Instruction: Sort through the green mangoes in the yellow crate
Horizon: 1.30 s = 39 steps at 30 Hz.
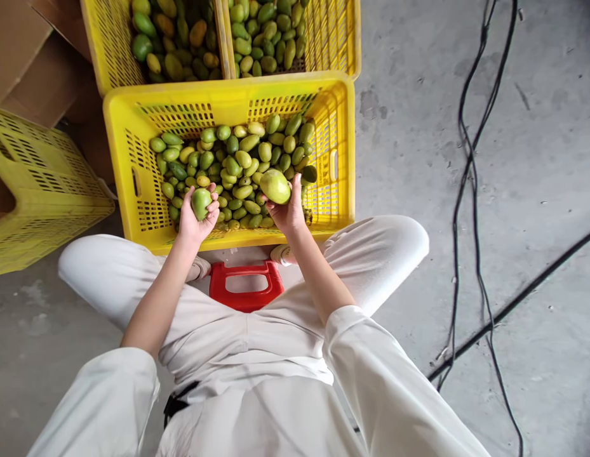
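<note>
In the head view, my left hand (194,227) is closed around a green mango (201,204), held over the near left part of a yellow plastic crate (228,114). My right hand (292,214) grips a larger, yellow-green mango (275,186) above the crate's right half. Below both hands, many loose mangoes (247,158) in green and yellow shades cover the crate's floor. A dark, round-ended mango (309,174) lies just right of my right fingertips.
Behind stands another yellow crate (333,38) with mangoes on both sides of a divider. Another yellow crate (42,184) and cardboard (18,51) are at left. Between my legs is a red plastic stool (247,301). Black cables (470,152) cross the concrete floor at right.
</note>
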{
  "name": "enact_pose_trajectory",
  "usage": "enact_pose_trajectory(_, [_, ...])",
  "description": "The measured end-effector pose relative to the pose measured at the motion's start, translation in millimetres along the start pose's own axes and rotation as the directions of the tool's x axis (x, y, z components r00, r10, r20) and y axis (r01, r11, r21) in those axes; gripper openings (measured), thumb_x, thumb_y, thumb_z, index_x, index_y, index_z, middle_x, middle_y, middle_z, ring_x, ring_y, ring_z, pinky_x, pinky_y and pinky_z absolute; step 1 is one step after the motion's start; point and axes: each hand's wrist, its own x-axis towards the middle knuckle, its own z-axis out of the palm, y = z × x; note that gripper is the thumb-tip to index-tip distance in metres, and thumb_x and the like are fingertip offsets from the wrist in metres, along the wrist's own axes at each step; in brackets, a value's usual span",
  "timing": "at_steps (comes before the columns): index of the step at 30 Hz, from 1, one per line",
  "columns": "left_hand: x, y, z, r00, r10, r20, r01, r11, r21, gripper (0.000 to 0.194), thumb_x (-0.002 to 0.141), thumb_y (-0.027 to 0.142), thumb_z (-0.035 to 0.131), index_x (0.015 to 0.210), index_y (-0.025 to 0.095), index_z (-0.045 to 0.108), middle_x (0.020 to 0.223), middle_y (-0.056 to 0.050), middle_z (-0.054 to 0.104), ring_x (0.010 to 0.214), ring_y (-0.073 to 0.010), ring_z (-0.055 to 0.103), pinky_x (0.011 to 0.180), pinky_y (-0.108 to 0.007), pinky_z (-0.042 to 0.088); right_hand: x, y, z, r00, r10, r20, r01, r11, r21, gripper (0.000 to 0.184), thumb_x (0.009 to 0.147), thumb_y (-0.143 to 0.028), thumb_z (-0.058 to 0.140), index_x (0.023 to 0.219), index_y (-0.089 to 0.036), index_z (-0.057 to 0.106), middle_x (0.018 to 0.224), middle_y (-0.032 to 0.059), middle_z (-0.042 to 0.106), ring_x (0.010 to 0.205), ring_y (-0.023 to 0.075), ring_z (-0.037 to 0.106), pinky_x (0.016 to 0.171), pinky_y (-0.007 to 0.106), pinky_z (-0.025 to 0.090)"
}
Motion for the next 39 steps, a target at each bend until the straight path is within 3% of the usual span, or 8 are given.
enact_pose_trajectory(4, [-0.1,-0.1,-2.1,1.0,-0.001,-0.001,0.001,1.0,0.001,0.046,0.106,0.038,0.025,0.083,0.016,0.059,0.07,-0.002,0.056,0.043,-0.0042,0.038,0.036,-0.015,0.029,-0.4,-8.5,-4.5,1.0,-0.011,-0.022,0.01,0.998,-0.055,0.056,0.074,-0.077,0.06,0.102,-0.028,0.057,0.093,0.004,0.07,0.08,0.0222,0.071,0.054,0.031,0.054])
enact_pose_trajectory(10, [2.5,-0.7,-4.6,1.0,0.003,-0.03,0.0,0.997,0.081,0.039,0.103,0.037,0.034,0.08,0.018,0.058,0.071,-0.002,0.058,0.043,-0.0049,0.04,0.034,-0.015,0.03,-5.0,-8.9,4.3,0.992,-0.047,0.113,0.049,0.999,-0.008,0.029,0.078,-0.047,0.071,0.094,-0.026,0.058,0.088,-0.0007,0.068,0.078,0.0177,0.067,0.055,0.026,0.052])
enact_pose_trajectory(15, [2.9,-1.3,-4.3,0.999,-0.009,-0.04,0.013,0.993,0.114,0.035,0.101,0.04,0.043,0.079,0.018,0.059,0.07,-0.002,0.058,0.043,-0.0046,0.041,0.034,-0.014,0.031,-8.9,-5.8,10.8,0.982,-0.065,0.175,0.057,0.997,0.052,0.022,0.084,-0.033,0.069,0.102,-0.027,0.06,0.093,-0.003,0.069,0.077,0.0125,0.061,0.059,0.022,0.05])
enact_pose_trajectory(19, [3.4,-2.3,-4.5,0.998,-0.024,-0.05,0.03,0.992,0.123,0.036,0.101,0.041,0.044,0.078,0.017,0.059,0.07,-0.002,0.059,0.043,-0.0047,0.042,0.034,-0.015,0.031,-11.3,-10.2,12.9,0.993,-0.018,0.113,0.007,0.995,0.101,0.016,0.097,-0.039,0.053,0.102,-0.025,0.058,0.09,-0.002,0.068,0.074,0.0113,0.059,0.052,0.019,0.045])
enact_pose_trajectory(23, [4.3,-3.0,-5.6,0.998,-0.039,-0.044,0.044,0.993,0.113,0.037,0.101,0.04,0.044,0.077,0.016,0.059,0.07,-0.003,0.06,0.042,-0.0045,0.042,0.034,-0.015,0.031,-13.9,-18.8,14.4,0.992,0.071,0.103,-0.083,0.989,0.124,0.042,0.099,-0.059,0.037,0.096,-0.023,0.06,0.081,0.0011,0.066,0.075,0.0141,0.063,0.057,0.022,0.052])
enact_pose_trajectory(28, [5.2,-3.9,-6.9,0.998,-0.059,-0.032,0.062,0.993,0.105,0.038,0.101,0.039,0.042,0.076,0.016,0.06,0.07,-0.003,0.061,0.042,-0.0049,0.043,0.034,-0.015,0.031,-15.4,-23.8,13.6,0.981,0.099,0.17,-0.114,0.99,0.079,0.038,0.087,-0.062,0.056,0.106,-0.029,0.061,0.093,0.0001,0.069,0.078,0.017,0.066,0.057,0.027,0.056])
enact_pose_trajectory(35, [4.4,-3.9,-5.0,0.997,-0.064,-0.049,0.069,0.991,0.117,0.038,0.1,0.04,0.043,0.076,0.016,0.06,0.069,-0.003,0.061,0.042,-0.0051,0.043,0.034,-0.015,0.032,-15.9,-24.5,14.6,0.974,0.154,0.166,-0.164,0.985,0.053,0.036,0.082,-0.057,0.057,0.092,-0.023,0.062,0.086,0.0038,0.07,0.053,0.0127,0.052,0.035,0.021,0.036])
enact_pose_trajectory(39, [4.2,-4.1,-4.7,0.996,-0.062,-0.061,0.07,0.989,0.133,0.037,0.099,0.04,0.045,0.075,0.017,0.059,0.069,-0.003,0.06,0.042,-0.0049,0.043,0.034,-0.016,0.031,-17.2,-25.9,15.2,0.974,0.155,0.167,-0.165,0.985,0.048,0.034,0.081,-0.054,0.06,0.095,-0.024,0.061,0.082,0.0031,0.069,0.056,0.0145,0.056,0.038,0.022,0.039])
